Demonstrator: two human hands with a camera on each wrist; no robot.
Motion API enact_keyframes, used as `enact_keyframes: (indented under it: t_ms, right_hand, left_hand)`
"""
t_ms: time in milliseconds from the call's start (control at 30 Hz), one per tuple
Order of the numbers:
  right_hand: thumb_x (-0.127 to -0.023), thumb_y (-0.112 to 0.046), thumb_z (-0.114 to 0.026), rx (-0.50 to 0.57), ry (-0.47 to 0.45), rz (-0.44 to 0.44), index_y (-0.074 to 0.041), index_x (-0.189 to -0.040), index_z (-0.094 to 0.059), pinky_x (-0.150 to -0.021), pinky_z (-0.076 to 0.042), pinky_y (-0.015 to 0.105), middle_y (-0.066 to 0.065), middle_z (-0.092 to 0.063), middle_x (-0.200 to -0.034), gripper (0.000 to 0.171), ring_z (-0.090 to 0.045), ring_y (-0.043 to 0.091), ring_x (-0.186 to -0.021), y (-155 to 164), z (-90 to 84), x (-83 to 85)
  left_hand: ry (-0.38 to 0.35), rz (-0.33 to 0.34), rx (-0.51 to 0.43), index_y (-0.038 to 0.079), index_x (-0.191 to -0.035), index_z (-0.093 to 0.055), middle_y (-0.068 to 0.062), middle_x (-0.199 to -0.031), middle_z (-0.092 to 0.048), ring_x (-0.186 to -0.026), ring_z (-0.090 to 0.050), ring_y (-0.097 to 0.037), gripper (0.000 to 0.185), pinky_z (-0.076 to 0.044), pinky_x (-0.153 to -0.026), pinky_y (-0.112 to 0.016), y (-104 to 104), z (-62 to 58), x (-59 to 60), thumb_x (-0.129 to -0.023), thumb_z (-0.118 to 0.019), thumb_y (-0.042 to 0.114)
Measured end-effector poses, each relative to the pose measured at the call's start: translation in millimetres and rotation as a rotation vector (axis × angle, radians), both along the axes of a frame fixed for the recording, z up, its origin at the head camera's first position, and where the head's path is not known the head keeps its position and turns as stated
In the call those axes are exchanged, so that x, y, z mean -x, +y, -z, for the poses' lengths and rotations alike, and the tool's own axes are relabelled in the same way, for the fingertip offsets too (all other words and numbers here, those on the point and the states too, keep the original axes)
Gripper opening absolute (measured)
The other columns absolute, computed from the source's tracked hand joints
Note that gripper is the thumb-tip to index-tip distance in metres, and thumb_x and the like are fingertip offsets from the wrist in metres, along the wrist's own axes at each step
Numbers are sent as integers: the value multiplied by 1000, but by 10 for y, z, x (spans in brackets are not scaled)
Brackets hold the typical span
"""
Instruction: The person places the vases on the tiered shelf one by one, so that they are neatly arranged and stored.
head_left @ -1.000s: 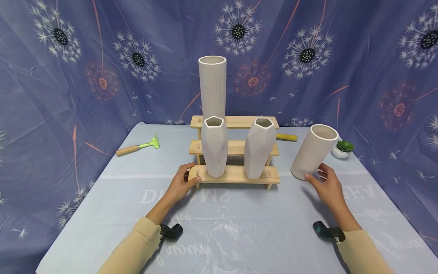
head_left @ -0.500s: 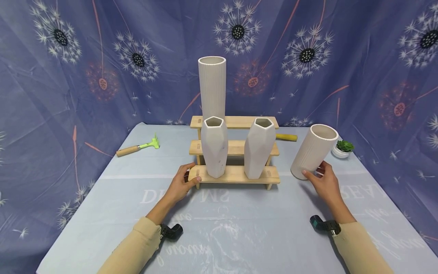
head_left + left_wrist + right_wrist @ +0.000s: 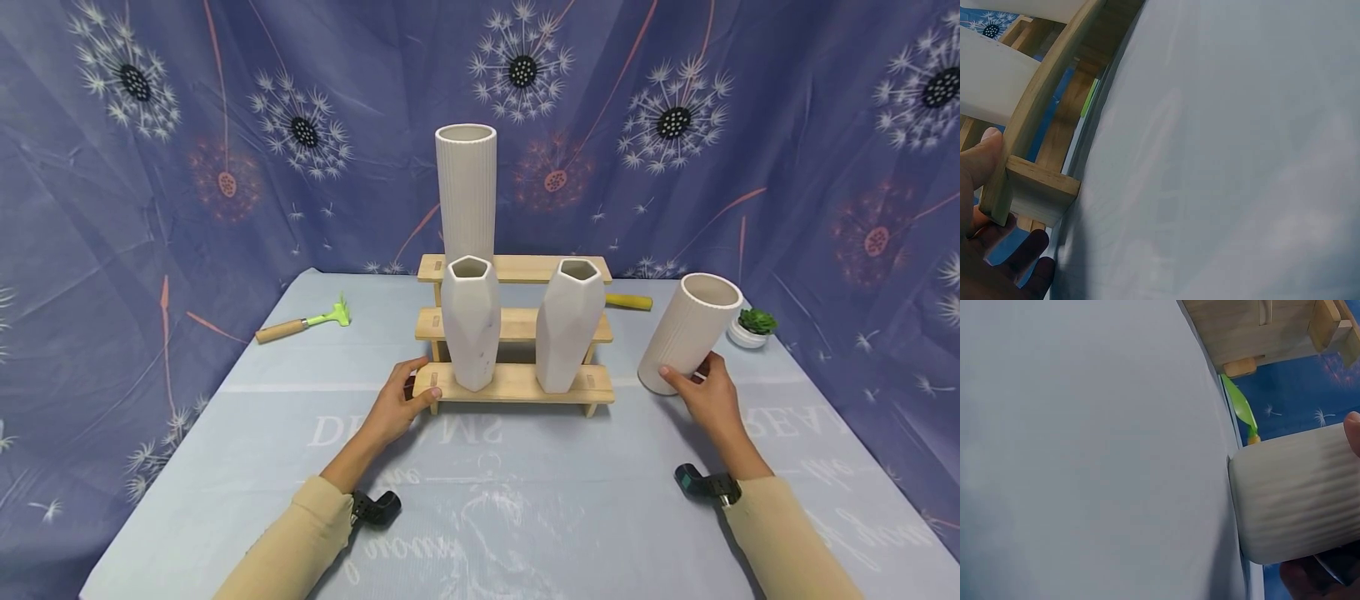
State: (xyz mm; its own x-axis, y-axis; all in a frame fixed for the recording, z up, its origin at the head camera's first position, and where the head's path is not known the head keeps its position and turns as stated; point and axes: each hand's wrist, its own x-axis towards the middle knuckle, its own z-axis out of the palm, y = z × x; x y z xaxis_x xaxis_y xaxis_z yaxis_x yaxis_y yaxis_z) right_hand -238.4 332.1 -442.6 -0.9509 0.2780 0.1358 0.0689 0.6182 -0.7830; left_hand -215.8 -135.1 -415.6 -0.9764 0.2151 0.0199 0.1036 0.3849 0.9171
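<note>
My left hand (image 3: 397, 398) grips the left end of the lowest board of a three-tier wooden stand (image 3: 517, 382). In the left wrist view its thumb lies on the board's top, with the other fingers around the end and below. At the right, my right hand (image 3: 708, 402) holds a short ribbed white vase (image 3: 686, 333) low on its side, thumb in front and fingers behind; the base is on the table. Two faceted white vases, a left one (image 3: 471, 325) and a right one (image 3: 567, 329), stand on the lowest board. Behind, a tall ribbed white vase (image 3: 467, 196) rises at upper left, its base hidden.
A green hand rake (image 3: 281, 331) with a wooden handle lies at the back left. Beside the stand's right end a yellow handle (image 3: 628, 302) shows; the right wrist view gives its green blade (image 3: 1241, 406). A small potted succulent (image 3: 748, 329) sits near the right edge, before a blue curtain (image 3: 360, 217).
My right hand has shifted slightly left and closer around the short ribbed vase, its thumb moving up the side. The vase, the stand and my left hand have stayed in place.
</note>
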Motion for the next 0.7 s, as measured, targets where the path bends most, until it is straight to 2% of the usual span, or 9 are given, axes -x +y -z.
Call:
enact_keyframes:
  t_ms: [100,200,467,700]
  right_hand:
    - [-87,-45,-62,7,0,-2,6,-144,-20,-101,-38,57,33,-38,-138,87,-41,45,-126,-4,-2,19]
    - [-87,-45,-63,8,-2,1,6,-143,-21,-99,-39,57,33,-39,-137,86,-42,44,-125,-6,-2,33]
    - [-85,-46,-64,10,-8,11,6,-141,-22,-96,-39,54,33,-40,-136,87,-43,44,-123,-12,22,85]
    - [-84,-49,-66,15,-25,31,4,-142,-22,-97,-40,54,31,-39,-138,90,-43,43,-125,-23,29,127]
  left_hand:
    - [2,1,-1,-1,-145,-28,-22,-144,-30,-129,-43,-42,63,-47,-97,-45,6,-19,-12,-93,-59,16]
    - [-1,1,-7,0,-146,-28,-21,-145,-29,-130,-41,-43,64,-46,-98,-46,-3,24,15,-93,-59,17]
    - [10,-19,-9,10,-146,-31,-14,-146,-30,-130,-43,-39,67,-47,-97,-45,-65,322,172,-91,-63,29]
    - [33,-13,-32,9,-146,-32,-14,-145,-32,-128,-45,-39,67,-49,-95,-43,-71,346,183,-90,-64,28]
